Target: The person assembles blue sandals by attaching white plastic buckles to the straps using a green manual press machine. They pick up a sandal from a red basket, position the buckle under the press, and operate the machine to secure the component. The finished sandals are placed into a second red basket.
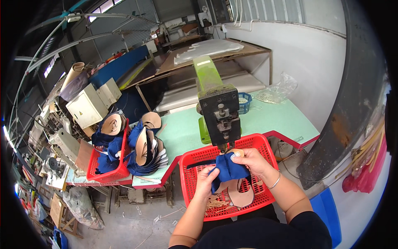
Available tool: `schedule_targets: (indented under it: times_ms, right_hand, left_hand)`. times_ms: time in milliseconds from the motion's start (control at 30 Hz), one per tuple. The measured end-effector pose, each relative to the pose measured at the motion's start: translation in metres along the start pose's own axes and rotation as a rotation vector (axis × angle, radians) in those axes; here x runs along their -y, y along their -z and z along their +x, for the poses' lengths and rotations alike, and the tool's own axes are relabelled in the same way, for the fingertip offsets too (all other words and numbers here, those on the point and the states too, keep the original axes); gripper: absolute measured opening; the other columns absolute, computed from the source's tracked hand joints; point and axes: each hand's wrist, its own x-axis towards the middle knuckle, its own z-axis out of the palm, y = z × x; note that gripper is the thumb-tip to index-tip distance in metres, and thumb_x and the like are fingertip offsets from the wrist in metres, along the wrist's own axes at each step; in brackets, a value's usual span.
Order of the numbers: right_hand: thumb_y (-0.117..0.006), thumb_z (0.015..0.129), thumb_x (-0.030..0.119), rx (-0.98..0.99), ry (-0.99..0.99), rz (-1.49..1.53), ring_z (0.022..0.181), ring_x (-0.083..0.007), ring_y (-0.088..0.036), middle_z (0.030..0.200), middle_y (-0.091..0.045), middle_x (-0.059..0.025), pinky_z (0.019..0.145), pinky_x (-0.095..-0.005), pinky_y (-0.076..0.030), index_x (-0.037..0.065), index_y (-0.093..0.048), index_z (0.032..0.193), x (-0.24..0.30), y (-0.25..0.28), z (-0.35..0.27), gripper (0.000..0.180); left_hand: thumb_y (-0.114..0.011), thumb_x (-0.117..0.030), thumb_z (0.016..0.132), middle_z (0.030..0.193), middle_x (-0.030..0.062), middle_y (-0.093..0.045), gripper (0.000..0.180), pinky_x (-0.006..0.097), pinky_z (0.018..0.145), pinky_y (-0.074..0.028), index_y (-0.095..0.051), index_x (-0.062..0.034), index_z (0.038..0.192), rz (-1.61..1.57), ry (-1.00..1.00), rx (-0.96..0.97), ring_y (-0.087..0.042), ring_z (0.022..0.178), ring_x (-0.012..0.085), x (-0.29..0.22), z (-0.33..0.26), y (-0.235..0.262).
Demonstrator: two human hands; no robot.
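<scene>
Just below the middle of the frame, both hands grip a dark blue fabric sandal upper (229, 169) over a red plastic lattice basket (265, 143). The left hand (206, 181) pinches the cloth's lower left edge between thumb and fingers. The right hand (251, 161) closes over its top right, thumb pressed on the fabric, a thin bangle at the wrist. The soft, creased piece runs roughly from lower left to upper right, its upper end held right under the dark metal head of a green press machine (218, 111), at the tool tip. A narrow dark strap trails leftward from it across the basket.

Inside the basket, below the hands, lies a tan, smooth sandal sole (241, 195), lengthwise up and down, beside pale straw-like scraps. The machine stands on a pale green table with a red edge (286, 120). At centre left, a stack of blue-and-tan sandals (145, 151) rests beside a second red basket (108, 164) holding more.
</scene>
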Motion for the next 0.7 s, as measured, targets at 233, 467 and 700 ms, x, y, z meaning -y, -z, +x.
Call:
schedule_targets:
  times_ms: [233,467,700]
  right_hand:
    - [-0.064,0.080,0.007,-0.031,0.006,0.020,0.082,-0.0124,-0.062,0.092,-0.065,-0.0074,0.075,-0.0255,-0.050,-0.003,-0.062,0.101,-0.004,-0.003,0.002,0.023]
    - [-0.066,0.079,0.009,-0.058,-0.009,-0.032,0.080,-0.0110,-0.062,0.091,-0.065,-0.0064,0.074,-0.0244,-0.050,-0.002,-0.063,0.099,-0.003,-0.009,0.002,0.024]
    - [-0.068,0.079,0.013,0.003,-0.001,-0.240,0.080,-0.0101,-0.060,0.090,-0.065,-0.0049,0.073,-0.0243,-0.049,0.000,-0.064,0.100,0.003,0.006,0.007,0.026]
  left_hand:
    - [-0.062,-0.010,0.083,0.087,0.0042,-0.064,0.009,0.026,0.073,-0.049,-0.062,-0.0044,0.090,-0.049,-0.010,-0.039,-0.060,0.076,0.0115,-0.002,-0.005,-0.005]
    - [-0.062,-0.013,0.084,0.088,0.0055,-0.065,0.013,0.028,0.073,-0.049,-0.061,-0.0034,0.092,-0.074,-0.006,-0.025,-0.061,0.076,0.0125,0.004,-0.008,-0.002]
    - [-0.066,-0.013,0.078,0.090,0.0082,-0.065,0.018,0.031,0.075,-0.048,-0.062,-0.0014,0.092,1.073,-0.738,-0.312,-0.061,0.084,0.0223,-0.015,-0.007,0.013]
